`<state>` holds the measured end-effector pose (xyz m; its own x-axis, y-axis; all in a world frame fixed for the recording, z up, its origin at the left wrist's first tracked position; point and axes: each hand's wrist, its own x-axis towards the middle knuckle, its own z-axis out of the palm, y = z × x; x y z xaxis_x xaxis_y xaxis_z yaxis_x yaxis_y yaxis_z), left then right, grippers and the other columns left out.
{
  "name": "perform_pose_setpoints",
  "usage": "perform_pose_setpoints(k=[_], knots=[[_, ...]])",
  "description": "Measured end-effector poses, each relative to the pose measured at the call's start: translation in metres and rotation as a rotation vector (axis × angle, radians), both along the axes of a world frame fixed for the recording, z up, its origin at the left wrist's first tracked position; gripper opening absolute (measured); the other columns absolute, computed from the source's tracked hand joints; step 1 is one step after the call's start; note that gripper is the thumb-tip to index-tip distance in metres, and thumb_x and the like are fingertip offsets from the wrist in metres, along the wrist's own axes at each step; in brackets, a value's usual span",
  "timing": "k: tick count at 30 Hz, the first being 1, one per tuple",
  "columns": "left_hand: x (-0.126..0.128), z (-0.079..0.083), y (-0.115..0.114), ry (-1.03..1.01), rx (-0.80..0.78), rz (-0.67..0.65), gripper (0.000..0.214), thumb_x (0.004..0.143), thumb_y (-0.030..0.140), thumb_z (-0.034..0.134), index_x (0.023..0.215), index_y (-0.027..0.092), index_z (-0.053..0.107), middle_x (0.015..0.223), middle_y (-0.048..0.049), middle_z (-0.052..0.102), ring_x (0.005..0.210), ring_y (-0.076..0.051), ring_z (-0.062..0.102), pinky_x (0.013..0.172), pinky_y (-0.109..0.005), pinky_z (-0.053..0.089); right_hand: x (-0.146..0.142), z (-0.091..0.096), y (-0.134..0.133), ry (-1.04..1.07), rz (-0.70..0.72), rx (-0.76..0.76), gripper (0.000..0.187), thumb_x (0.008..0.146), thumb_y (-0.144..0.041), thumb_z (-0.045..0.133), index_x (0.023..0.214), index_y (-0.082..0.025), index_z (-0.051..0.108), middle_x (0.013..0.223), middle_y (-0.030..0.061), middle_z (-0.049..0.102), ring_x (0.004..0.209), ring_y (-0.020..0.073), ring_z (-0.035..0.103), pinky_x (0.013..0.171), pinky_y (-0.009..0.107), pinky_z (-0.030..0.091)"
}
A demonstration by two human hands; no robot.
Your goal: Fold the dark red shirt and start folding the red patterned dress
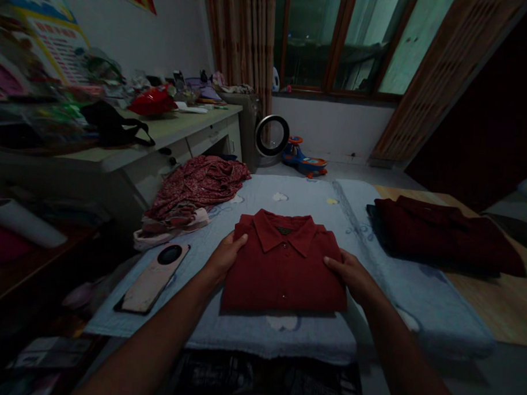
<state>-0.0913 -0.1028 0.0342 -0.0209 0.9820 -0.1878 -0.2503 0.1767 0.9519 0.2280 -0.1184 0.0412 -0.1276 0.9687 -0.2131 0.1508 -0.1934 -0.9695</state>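
Observation:
A red collared shirt (284, 276), folded into a neat rectangle, is in front of me over the blue patterned blanket (280, 339). Its collar points away from me, with buttons down the middle. My left hand (224, 255) grips the shirt's left edge, thumb on top and fingers underneath. On the opposite edge, my right hand (351, 275) holds it the same way, fingers mostly hidden. Whether the shirt rests on the blanket or is slightly lifted, I cannot tell. Left of my left arm lies a phone (154, 280) with a round dark camera patch.
Crumpled patterned clothes (199, 184) lie at the blanket's far left. Folded dark red clothes (448, 235) are stacked at right. A cluttered desk (179, 131) runs along the left wall. Beyond the blanket are a front-load washer with its round door (272, 135) open and a ride-on toy (303, 161).

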Motion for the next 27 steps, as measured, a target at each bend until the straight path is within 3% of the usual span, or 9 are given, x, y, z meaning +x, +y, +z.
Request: perform_pose_setpoints(k=[2,5,7,9,13,16,18,22,27], knots=[[-0.008,-0.013,0.006,0.211,-0.007,-0.001,0.044,0.080,0.032,0.065,0.120,0.016,0.058,0.107,-0.0099,0.072,0.098,-0.025,0.069,0.091,-0.040,0.054,0.004,-0.013,-0.004,-0.210,-0.026,0.033,0.039,0.078,-0.040,0.063,0.109,-0.016,0.062,0.101,0.0108,0.073,0.086,0.0246,0.069,0.072,0.034,0.053],[-0.013,-0.023,0.012,0.723,0.041,0.134,0.055,0.077,0.024,0.065,0.129,0.016,0.050,0.116,-0.0125,0.067,0.109,-0.027,0.064,0.097,-0.045,0.049,0.010,-0.024,-0.001,-0.605,-0.099,0.084,0.036,0.080,-0.037,0.058,0.110,-0.015,0.060,0.079,0.0055,0.069,0.073,0.0220,0.066,0.066,0.032,0.049],[-0.006,-0.019,0.009,1.034,0.204,0.244,0.059,0.078,0.021,0.062,0.134,0.015,0.045,0.130,-0.0160,0.058,0.123,-0.030,0.055,0.106,-0.049,0.042,0.013,-0.023,0.007,-0.730,-0.127,0.165,0.041,0.083,-0.037,0.055,0.116,-0.014,0.057,0.084,0.0063,0.068,0.075,0.0210,0.065,0.069,0.032,0.048],[0.011,-0.009,0.003,1.232,0.412,0.263,0.054,0.083,0.020,0.056,0.136,0.014,0.045,0.139,-0.0173,0.050,0.133,-0.030,0.044,0.112,-0.050,0.034,0.011,-0.018,0.019,-0.767,-0.134,0.286,0.041,0.086,-0.036,0.052,0.119,-0.012,0.058,0.101,0.0111,0.067,0.085,0.0203,0.064,0.076,0.031,0.048],[0.061,0.009,-0.013,1.376,0.694,-0.114,0.041,0.094,0.021,0.043,0.135,0.020,0.049,0.145,-0.0084,0.050,0.140,-0.024,0.037,0.120,-0.048,0.022,-0.002,-0.012,0.051,-0.944,-0.094,0.424,0.032,0.089,-0.029,0.050,0.110,-0.013,0.068,0.110,0.0140,0.064,0.102,0.0218,0.060,0.091,0.031,0.043],[0.093,0.008,-0.013,1.406,0.826,-0.402,0.039,0.099,0.025,0.037,0.135,0.021,0.051,0.149,-0.0056,0.048,0.145,-0.021,0.030,0.121,-0.047,0.018,-0.012,-0.014,0.072,-1.116,-0.014,0.399,0.028,0.091,-0.026,0.050,0.104,-0.015,0.072,0.106,0.0131,0.067,0.105,0.0222,0.059,0.093,0.031,0.040],[0.107,0.004,-0.006,1.427,0.854,-0.503,0.040,0.100,0.026,0.034,0.136,0.020,0.051,0.150,-0.0054,0.047,0.146,-0.022,0.028,0.121,-0.047,0.019,-0.016,-0.016,0.080,-1.197,0.042,0.364,0.027,0.090,-0.027,0.052,0.104,-0.016,0.072,0.105,0.0123,0.068,0.102,0.0219,0.060,0.089,0.030,0.040],[0.120,-0.002,0.011,1.487,0.788,-0.563,0.041,0.099,0.032,0.039,0.135,0.019,0.052,0.148,-0.0073,0.049,0.145,-0.025,0.030,0.120,-0.052,0.020,-0.019,-0.014,0.085,-1.279,0.107,0.294,0.028,0.087,-0.035,0.057,0.107,-0.023,0.072,0.107,0.0115,0.066,0.098,0.0245,0.061,0.080,0.031,0.041],[0.125,-0.009,0.016,1.534,0.691,-0.499,0.055,0.096,0.048,0.043,0.143,0.020,0.046,0.154,-0.0071,0.041,0.148,-0.031,0.022,0.120,-0.059,0.014,-0.020,-0.014,0.089,-1.256,0.096,0.301,0.023,0.090,-0.034,0.055,0.099,-0.022,0.072,0.107,0.0100,0.065,0.100,0.0231,0.059,0.079,0.030,0.039]])
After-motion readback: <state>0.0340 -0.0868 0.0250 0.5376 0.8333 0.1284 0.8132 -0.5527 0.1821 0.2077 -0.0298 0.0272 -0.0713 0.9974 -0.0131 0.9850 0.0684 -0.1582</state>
